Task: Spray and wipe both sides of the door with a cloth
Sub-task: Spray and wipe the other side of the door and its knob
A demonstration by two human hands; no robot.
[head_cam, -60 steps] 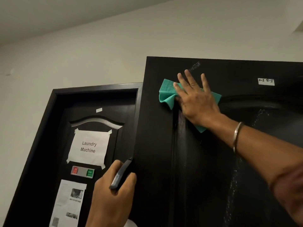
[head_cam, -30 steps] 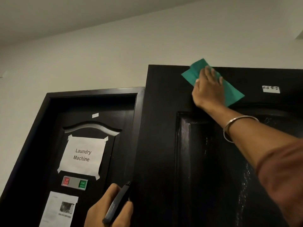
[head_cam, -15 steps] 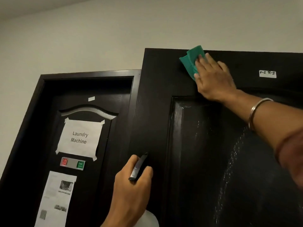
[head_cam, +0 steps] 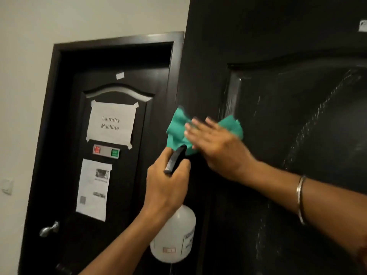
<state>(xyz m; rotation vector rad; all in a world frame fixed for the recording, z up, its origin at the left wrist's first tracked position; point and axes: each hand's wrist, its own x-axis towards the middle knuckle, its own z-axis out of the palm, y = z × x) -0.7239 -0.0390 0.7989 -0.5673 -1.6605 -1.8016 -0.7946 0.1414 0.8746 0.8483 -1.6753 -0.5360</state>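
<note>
A dark open door (head_cam: 288,126) fills the right half of the view, with streaks of spray droplets on its raised panel. My right hand (head_cam: 216,147) presses a green cloth (head_cam: 176,132) flat against the door's left stile, fingers straight and blurred by motion. My left hand (head_cam: 168,185) grips the black trigger head of a white spray bottle (head_cam: 174,235), held just below the cloth and close to the door's edge.
A second dark door (head_cam: 65,155) stands shut on the left with a "Laundry Machine" sign (head_cam: 111,124), other papers and a metal handle (head_cam: 48,229). A light switch (head_cam: 7,186) sits on the pale wall at far left.
My right hand has swept the cloth down from the door's top edge to the left stile at mid-height. The view has dropped lower, and the left hand with the bottle now sits higher in it.
</note>
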